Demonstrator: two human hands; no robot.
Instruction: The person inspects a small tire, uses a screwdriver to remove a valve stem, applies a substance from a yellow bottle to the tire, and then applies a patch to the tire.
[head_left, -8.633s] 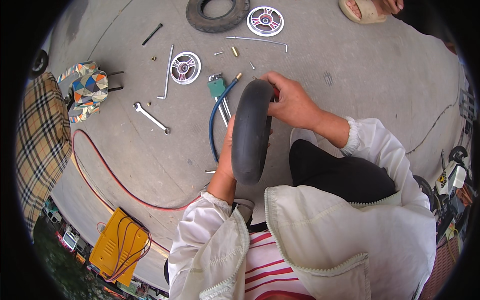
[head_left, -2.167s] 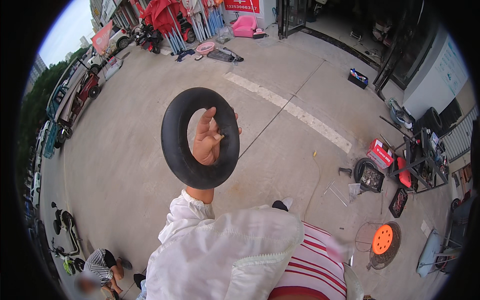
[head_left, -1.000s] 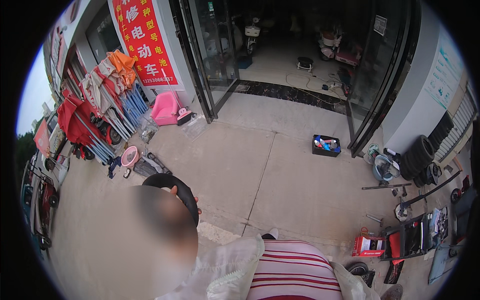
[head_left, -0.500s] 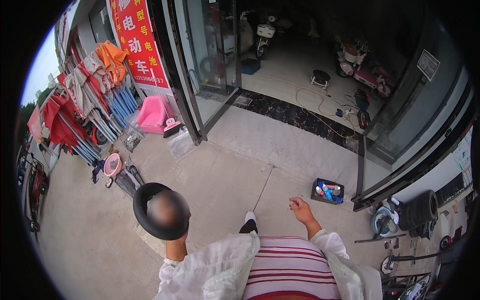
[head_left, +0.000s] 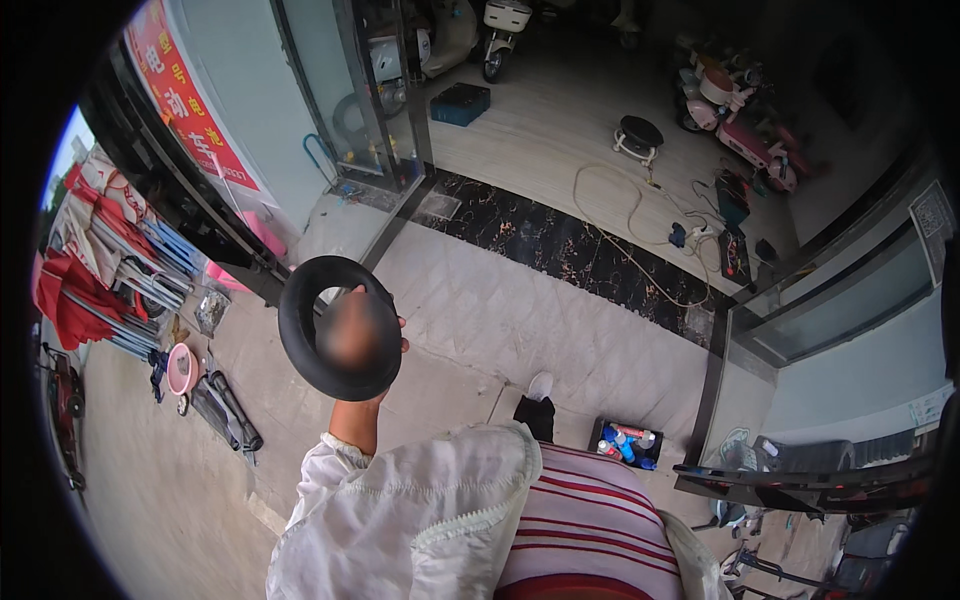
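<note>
In my left hand (head_left: 356, 312) is a smooth black inner tube (head_left: 299, 325), held up in front of me at left of centre. Part of the hand shows through the hole of the ring, where the picture is blurred. Fingertips curl round the tube's right side, and the wrist comes up from below in a white sleeve. My right hand is out of sight. A black bin (head_left: 626, 443) of bottles and spray cans sits on the ground to the right of my foot.
A glass door (head_left: 345, 100) stands open at the left of the shop entrance, with a dark stone threshold (head_left: 560, 240) across it. Inside are a round black stool (head_left: 640, 134), a loose hose (head_left: 578, 190) and parked scooters (head_left: 735, 140). Folded umbrellas (head_left: 110, 250) and a pink basin (head_left: 182, 369) lie left.
I have moved closer to the entrance and my view has turned. The inner tube has risen in my left hand. My right hand, seen before with fingers curled, has left the view.
</note>
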